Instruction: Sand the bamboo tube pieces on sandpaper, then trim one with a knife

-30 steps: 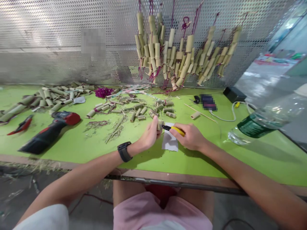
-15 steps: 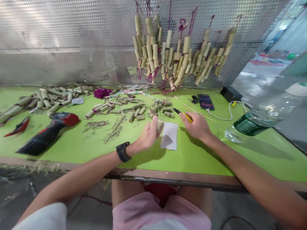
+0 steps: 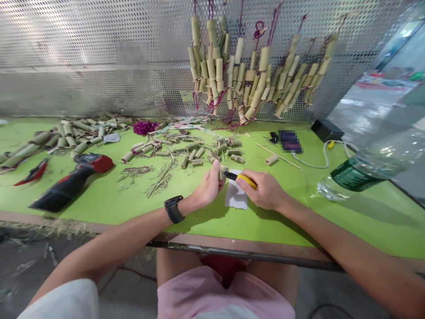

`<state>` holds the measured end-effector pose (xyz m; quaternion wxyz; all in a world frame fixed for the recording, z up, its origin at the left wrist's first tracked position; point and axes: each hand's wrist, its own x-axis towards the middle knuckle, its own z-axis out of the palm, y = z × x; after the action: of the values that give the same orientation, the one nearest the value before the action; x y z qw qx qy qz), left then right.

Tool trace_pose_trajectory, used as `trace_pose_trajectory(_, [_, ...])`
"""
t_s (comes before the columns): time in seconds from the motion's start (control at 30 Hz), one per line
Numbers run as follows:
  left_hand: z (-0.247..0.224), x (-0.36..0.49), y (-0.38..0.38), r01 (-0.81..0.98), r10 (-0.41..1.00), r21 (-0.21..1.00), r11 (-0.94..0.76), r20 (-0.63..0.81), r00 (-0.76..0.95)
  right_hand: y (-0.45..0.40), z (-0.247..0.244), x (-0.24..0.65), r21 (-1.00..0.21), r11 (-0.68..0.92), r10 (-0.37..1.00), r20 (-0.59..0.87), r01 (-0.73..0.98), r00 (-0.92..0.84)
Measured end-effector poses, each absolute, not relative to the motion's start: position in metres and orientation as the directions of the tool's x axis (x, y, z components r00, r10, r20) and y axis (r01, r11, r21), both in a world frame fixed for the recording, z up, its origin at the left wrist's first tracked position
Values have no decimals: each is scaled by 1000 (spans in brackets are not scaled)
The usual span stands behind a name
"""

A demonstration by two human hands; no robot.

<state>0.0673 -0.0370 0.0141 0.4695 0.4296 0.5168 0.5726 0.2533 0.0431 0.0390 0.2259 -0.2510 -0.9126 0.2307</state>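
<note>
My left hand is closed around a short bamboo tube, holding it above the table near the front middle. In my right hand is a utility knife with a yellow handle and a dark blade. The blade's tip meets the right end of the tube; whether it is inside the opening or against the rim I cannot tell. A white sheet of paper lies on the table below both hands. Just beyond my right hand rests a single bamboo piece.
A cordless power tool and red-handled pruners lie left. Bamboo pieces pile up at the back left. Strung bamboo pieces hang against the perforated metal panel. To the right are a water bottle and a phone.
My right hand has brought the knife left and down, so its blade now meets the bamboo tube. A bamboo piece now shows beyond my right hand. The left hand still grips its tube.
</note>
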Motion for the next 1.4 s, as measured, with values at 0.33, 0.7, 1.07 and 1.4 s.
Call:
trace_pose_trajectory(0.33, [18, 63, -44, 297, 943, 949, -103, 188, -276, 50, 36, 254, -401, 797, 589, 345, 453, -731])
trace_pose_trajectory(0.7, [16, 60, -36, 36, 977, 998, 60, -51, -209, 63, 45, 261, -583, 737, 572, 269, 342, -775])
trace_pose_trajectory(1.07, [25, 63, -34, -156, 972, 981, 114, -143, -189, 46, 41, 255, -534, 788, 496, 255, 307, -830])
trace_pose_trajectory(1.4, [25, 67, -45, 184, 956, 977, -108, 153, -250, 58, 38, 256, -424, 759, 635, 310, 495, -708])
